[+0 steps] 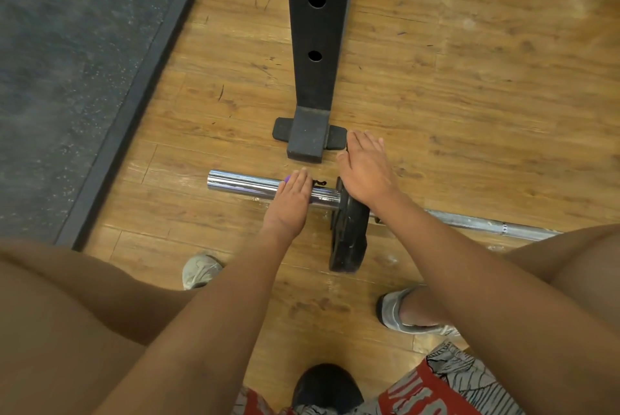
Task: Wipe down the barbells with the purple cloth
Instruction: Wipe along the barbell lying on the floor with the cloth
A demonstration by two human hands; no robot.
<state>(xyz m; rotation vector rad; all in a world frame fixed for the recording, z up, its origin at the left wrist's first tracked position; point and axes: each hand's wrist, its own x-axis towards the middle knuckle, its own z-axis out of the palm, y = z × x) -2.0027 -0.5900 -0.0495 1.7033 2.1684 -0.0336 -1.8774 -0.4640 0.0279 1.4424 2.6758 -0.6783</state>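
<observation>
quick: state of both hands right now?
Left hand: open, fingers flat, pressing purple cloth onto barbell sleeve.
Right hand: open, resting on weight plate.

The barbell (235, 184) lies on the floor (469, 79) before the rack post (313, 79), left hand (290, 201) on its sleeve, right hand (364, 170) atop its plate (349, 237).

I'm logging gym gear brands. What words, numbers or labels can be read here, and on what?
Shorts: large white letters on red, upside down and cut off by the frame edge; unreadable.
Weight plate: no readable marking.
Barbell sleeve: no text.
</observation>
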